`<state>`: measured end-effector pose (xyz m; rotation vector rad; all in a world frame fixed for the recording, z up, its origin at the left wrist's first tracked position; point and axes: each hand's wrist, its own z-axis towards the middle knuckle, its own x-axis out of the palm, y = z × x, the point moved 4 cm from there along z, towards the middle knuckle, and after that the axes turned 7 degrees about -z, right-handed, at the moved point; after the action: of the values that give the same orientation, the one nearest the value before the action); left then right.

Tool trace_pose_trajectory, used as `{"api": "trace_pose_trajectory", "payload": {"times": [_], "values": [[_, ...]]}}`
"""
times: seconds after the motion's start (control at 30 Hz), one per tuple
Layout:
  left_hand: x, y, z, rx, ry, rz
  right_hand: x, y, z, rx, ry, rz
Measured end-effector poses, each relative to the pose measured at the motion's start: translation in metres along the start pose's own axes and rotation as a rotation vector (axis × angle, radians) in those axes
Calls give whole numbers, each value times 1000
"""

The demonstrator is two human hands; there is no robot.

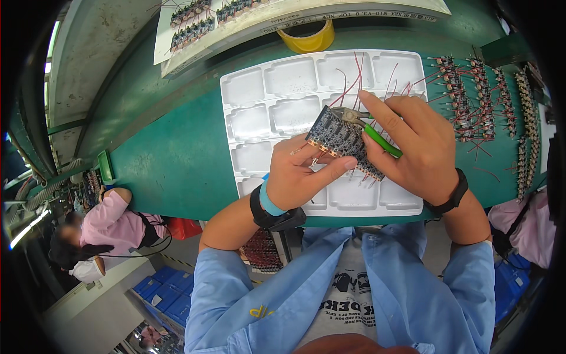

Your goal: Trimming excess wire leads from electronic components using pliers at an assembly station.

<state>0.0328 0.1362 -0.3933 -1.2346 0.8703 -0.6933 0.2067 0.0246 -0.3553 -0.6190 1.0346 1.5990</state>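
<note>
My left hand [303, 174] grips a dark circuit board panel [337, 134] by its near edge, thumb along the side, and holds it tilted above the white tray [250, 78]. Thin red wires [358, 74] stick out from the panel's far edge. My right hand [413, 138] is closed round small green-handled cutters [383, 140]. Their metal jaws lie against the board's far left part, by the wires; whether they are closed on a wire is too small to tell. My right index finger reaches past the jaws toward the wires.
Wired boards lie in rows [457, 97] on the green table [171, 147] at the right. A roll of yellow tape [306, 38] stands under a shelf [295, 23] holding more boards. The tray's shallow compartments surround my hands. A person in pink [112, 227] sits at the left.
</note>
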Motion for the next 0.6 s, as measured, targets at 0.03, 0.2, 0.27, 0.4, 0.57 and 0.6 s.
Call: {"api": "trace_pose_trajectory", "payload": {"times": [0.03, 0.2, 0.27, 0.4, 0.57, 0.6], "values": [[0, -1, 0, -14, 6, 6, 0, 0, 0, 4, 5, 4], [0, 2, 0, -48, 18, -4, 1, 0, 0, 16, 28, 17], [0, 3, -1, -52, 19, -16, 1, 1, -1, 19, 35, 19], [2, 4, -2, -86, 7, -130, -1, 1, -3, 21, 69, 26], [0, 6, -4, -160, -44, -301, -2, -7, 0, 3, -14, 84], [-1, 8, -5, -171, -53, -332, -3, -8, 0, 5, -22, 74]]}}
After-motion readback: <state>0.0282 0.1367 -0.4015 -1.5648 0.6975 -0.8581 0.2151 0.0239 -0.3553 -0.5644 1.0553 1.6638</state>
